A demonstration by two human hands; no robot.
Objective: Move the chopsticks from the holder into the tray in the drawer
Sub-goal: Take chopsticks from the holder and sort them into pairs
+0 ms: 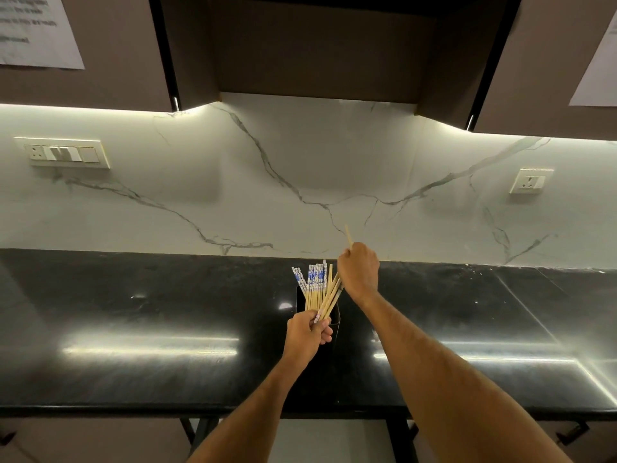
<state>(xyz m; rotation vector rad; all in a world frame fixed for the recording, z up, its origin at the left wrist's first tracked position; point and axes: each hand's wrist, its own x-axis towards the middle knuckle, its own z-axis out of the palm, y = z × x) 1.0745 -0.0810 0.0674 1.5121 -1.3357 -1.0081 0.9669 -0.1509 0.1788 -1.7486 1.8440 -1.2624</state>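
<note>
A black holder [335, 320] stands on the black countertop [150, 312] near the middle. Several wooden chopsticks [314, 285] with blue-and-white tops stick up out of it. My left hand [309, 332] is closed around a slanted bundle of chopsticks in front of the holder. My right hand [359, 270] is above and to the right of the holder, closed on a single plain chopstick [348, 236] whose tip points up towards the wall. No drawer or tray is in view.
A white marble backsplash [300, 178] rises behind the counter, with a switch panel [63, 153] at the left and a socket [531, 181] at the right. Dark cabinets [317, 45] hang overhead. The counter's front edge [133, 409] runs below my forearms.
</note>
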